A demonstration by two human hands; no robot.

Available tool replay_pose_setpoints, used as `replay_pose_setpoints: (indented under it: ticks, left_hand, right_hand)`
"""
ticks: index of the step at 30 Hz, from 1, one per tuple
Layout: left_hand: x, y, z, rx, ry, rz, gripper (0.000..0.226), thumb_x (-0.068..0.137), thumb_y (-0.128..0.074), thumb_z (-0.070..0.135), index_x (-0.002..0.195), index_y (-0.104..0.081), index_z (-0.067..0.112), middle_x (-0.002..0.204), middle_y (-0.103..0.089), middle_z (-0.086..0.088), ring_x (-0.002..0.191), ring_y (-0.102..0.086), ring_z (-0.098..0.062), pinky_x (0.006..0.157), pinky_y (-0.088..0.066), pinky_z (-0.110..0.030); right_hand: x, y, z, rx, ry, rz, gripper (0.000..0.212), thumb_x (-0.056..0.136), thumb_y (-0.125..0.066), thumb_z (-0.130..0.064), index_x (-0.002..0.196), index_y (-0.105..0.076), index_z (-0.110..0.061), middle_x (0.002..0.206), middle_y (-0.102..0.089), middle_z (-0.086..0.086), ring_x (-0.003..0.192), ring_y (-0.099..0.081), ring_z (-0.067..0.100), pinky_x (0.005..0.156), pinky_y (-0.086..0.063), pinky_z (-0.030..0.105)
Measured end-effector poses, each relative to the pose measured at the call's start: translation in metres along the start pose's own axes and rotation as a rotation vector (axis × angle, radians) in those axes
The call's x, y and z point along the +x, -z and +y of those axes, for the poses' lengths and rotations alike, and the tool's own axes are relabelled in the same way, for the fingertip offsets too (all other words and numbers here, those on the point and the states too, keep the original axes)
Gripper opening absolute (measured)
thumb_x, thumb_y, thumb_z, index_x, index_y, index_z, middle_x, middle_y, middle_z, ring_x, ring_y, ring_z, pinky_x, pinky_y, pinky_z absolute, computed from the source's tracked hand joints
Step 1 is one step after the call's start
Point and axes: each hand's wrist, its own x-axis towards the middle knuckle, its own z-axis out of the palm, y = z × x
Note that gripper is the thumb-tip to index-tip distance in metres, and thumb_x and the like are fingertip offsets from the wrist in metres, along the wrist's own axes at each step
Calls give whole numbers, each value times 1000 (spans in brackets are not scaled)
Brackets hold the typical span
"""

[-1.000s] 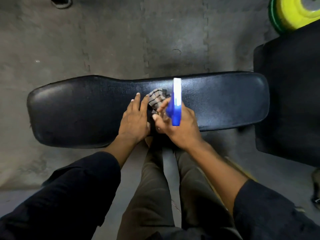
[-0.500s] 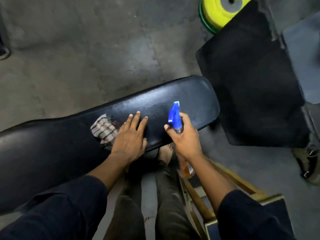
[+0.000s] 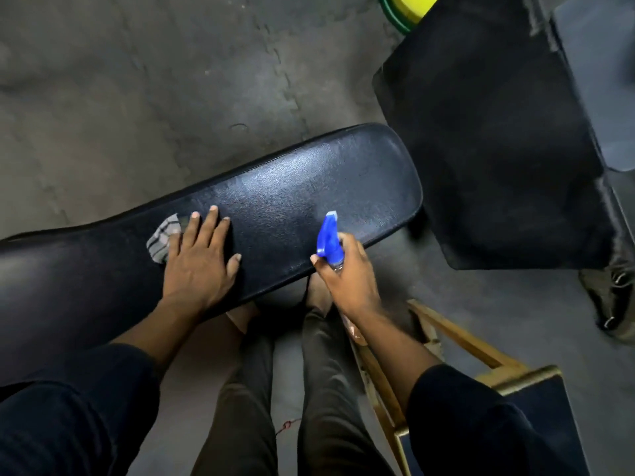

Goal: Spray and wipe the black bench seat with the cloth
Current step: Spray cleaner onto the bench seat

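**Cloth pinned under left hand, sprayer aimed at seat**

Black bench seat (image 3: 292, 194) runs diagonally, lower left to upper right, rounded end twd the right. Its top is the surface here; faint pale sheen across the mid-right part.

Left hand (image 3: 199, 266) lies flat on the surface, palm down, fingers (image 3: 206, 228) spread & pointing away from the person. The cloth (image 3: 163, 240), grey w/ dark stripes, is bunched under the palm; only a corner shows, sticking out past the hand's left side, touching the seat.

Right hand (image 3: 347, 269) is wrapped round a spray bottle (image 3: 329, 240) at the seat's near edge. Blue trigger head rises above the fist, nozzle pointing up-frame over the seat's right part; index finger curls on the front of the head. Bottle body mostly hidden behind hand & wrist, a bit of clear neck visible.

Dark sleeves on both arms. Person's legs in olive trousers (image 3: 240, 407) below the seat. Wooden frame (image 3: 460, 338) just right of the legs. Big black pad (image 3: 488, 132) beside the seat's right end, yellow weight plate (image 3: 412, 3) at top edge. Grey floor (image 3: 137, 80) all round.
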Motion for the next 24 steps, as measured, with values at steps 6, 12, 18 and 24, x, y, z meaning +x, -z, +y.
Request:
replay_pose_setpoints:
  ticks: [6,12,18,24]
  left_hand:
    - [-29,6,-38,9,115,-21,71,105,-52,50,169,-31,26,182,-14,-2,168,-9,-28,133,-11,-61]
    - [-45,-1,-60,-47,230,1,72,103,-54,51,168,-31,30,182,-14,1,168,-9,-27,133,-13,-62]
    - [-63,-14,-91,-105,288,66,72,100,-59,49,166,-37,28,180,-20,0,167,-16,-27,130,-21,-64]
    - [-70,-18,-110,-163,370,71,74,100,-58,49,166,-33,28,181,-16,0,168,-12,-27,132,-19,-61]
  right_hand:
    - [-20,-38,-21,-158,53,-172,31,87,-69,-54,99,-52,-30,103,-61,-8,93,-68,28,76,-52,41]
    - [-33,-75,-41,-203,127,-313,34,85,-69,-57,106,-55,-34,106,-64,-10,99,-67,22,92,-55,51]
    - [-45,-117,-51,-286,205,-421,25,87,-70,-52,91,-47,-45,93,-59,-12,84,-62,17,81,-52,46]
    - [-53,-134,-62,-306,282,-523,27,89,-71,-51,95,-46,-42,94,-60,-16,80,-59,5,69,-42,33]
